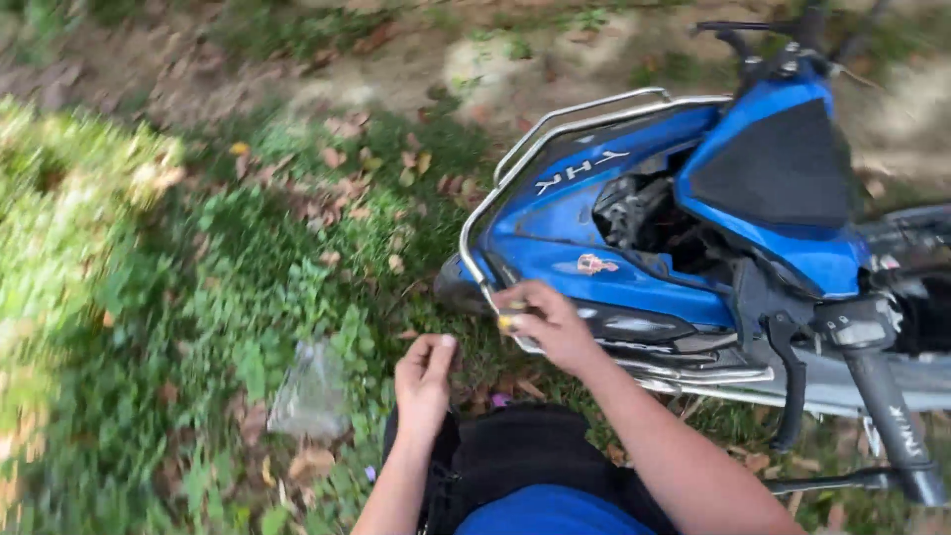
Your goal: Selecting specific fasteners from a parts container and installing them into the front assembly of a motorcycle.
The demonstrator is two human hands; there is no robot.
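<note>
Nearest the lens sits a black bag (515, 456) against the person's blue shirt (550, 513), with both bare forearms reaching out over it. Just beyond, the right hand (550, 322) rests at the lower edge of a blue motorcycle (684, 218) lying on the grass, its fingers curled in and pinching a small yellowish object (508, 321) at the tips; what that object is cannot be made out. This hand is the nearer of the two to the bike, touching or almost touching the silver guard rail (555, 139) where it bends down to the bodywork. The left hand (424, 381) hangs a little apart, lower and to the left, loosely closed with the thumb up, and whether it grips anything cannot be told. The motorcycle's long axis runs from lower left to upper right, its handlebar (753, 35) end pointing away to the upper right. A clear plastic bag (309, 391) lies in the weeds left of the left hand.
</note>
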